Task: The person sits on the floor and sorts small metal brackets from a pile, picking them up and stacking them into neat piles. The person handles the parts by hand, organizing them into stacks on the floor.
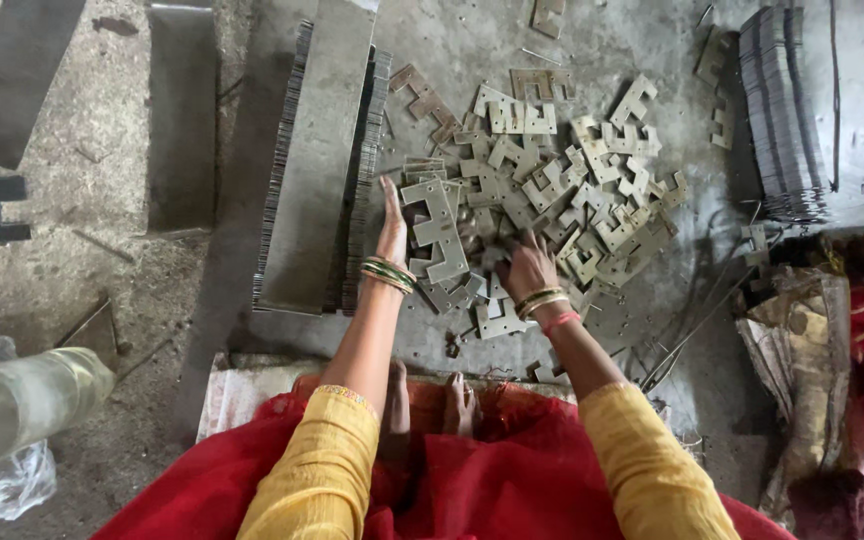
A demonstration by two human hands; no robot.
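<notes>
The person sits on the grey concrete floor (132, 270) with bare feet showing just past a red cloth, both arms in yellow sleeves stretched toward a loose heap of flat grey stamped metal pieces (562, 190) spread over the floor ahead. The left hand (392, 225), fingers straight and held together, stands on its edge against the left side of a small stack of notched metal plates (437, 230) at the near left of the heap; it presses on the stack rather than closing around it. The right hand (527, 265) lies palm down on the near part of the heap with its fingers bent into the pieces; whether it is clamped on one of them cannot be told, since the fingertips are buried among the metal. Both wrists carry green and gold bangles, and the right wrist also a pink band. Just left of the left hand lies a long tidy stack of thin metal strips (317, 160), running from near to far. At the far right leans another dark row of stacked metal sheets (782, 110). Crumpled brown sacking (802, 350) lies at the near right, and a clear plastic bag (7, 480) at the near left.
</notes>
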